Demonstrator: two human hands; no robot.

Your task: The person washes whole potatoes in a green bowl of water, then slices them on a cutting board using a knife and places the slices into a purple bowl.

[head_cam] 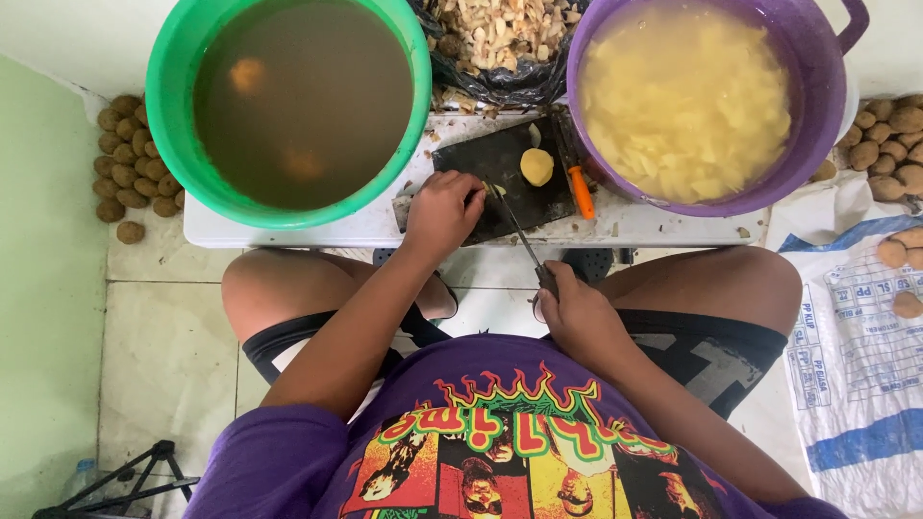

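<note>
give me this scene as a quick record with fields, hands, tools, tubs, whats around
left hand: pressing a piece on the board, fingers curled
right hand: gripping the knife, tip toward the left hand
board: dark, on a white table, a peeled potato lying on it
peeler: orange handle, at the board's right edge
green tub: murky water, a few potatoes under the surface
purple tub: water full of cut pale pieces
bag of peels: between the tubs
unpeeled potatoes: on the floor at both sides
</note>
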